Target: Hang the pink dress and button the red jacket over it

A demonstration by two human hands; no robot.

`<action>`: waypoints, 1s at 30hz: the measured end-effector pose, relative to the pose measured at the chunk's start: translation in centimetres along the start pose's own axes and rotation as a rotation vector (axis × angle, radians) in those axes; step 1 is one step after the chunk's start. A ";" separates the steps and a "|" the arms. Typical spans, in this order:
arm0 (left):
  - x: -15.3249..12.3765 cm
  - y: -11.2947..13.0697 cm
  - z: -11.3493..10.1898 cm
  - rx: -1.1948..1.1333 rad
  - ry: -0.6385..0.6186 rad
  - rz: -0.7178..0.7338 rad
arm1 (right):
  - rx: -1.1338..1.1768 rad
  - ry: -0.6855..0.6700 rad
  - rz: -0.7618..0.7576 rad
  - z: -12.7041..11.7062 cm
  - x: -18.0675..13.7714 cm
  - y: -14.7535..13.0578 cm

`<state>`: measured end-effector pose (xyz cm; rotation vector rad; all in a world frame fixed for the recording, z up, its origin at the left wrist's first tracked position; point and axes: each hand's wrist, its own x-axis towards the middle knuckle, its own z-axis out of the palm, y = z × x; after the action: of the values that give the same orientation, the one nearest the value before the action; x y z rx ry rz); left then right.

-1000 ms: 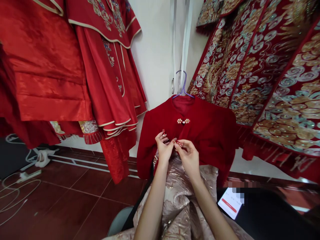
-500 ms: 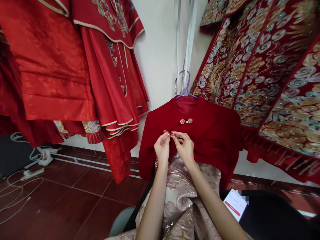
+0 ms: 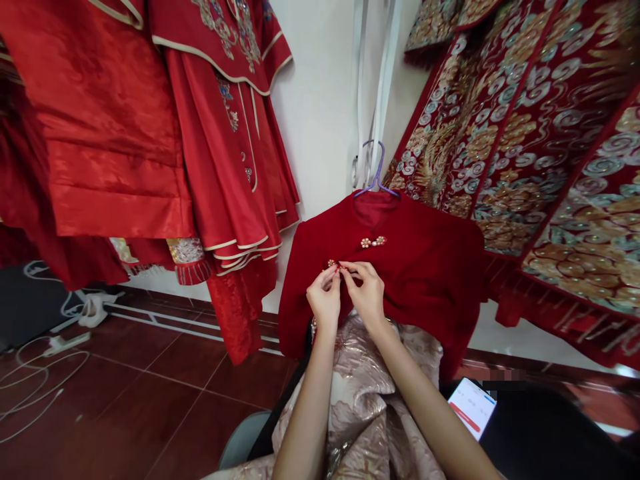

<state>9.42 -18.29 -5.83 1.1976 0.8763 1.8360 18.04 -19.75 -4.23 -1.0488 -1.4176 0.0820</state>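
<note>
Your left hand (image 3: pixel 324 299), no longer splayed, helps your right hand (image 3: pixel 369 292), fingers pinching the red jacket's (image 3: pixel 430 267) lower beaded clasp (image 3: pixel 331 263).

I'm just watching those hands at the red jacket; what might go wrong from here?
The left hand and right hand pinch at the small lower fastener, partly covering it, so it might slip from their grip. The red jacket hangs on a purple hanger, so a hard tug could perhaps pull it askew. The phone appears close beside the right forearm, so a careless elbow might knock it.
</note>
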 end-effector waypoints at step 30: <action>1.4 -2.5 -3.2 0.503 -0.443 -0.198 | -0.196 -0.218 0.264 -8.0 -3.3 3.6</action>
<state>6.60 -16.29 -8.42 1.6740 1.1783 1.1518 25.74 -24.01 -7.39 -1.4217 -1.4959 0.2596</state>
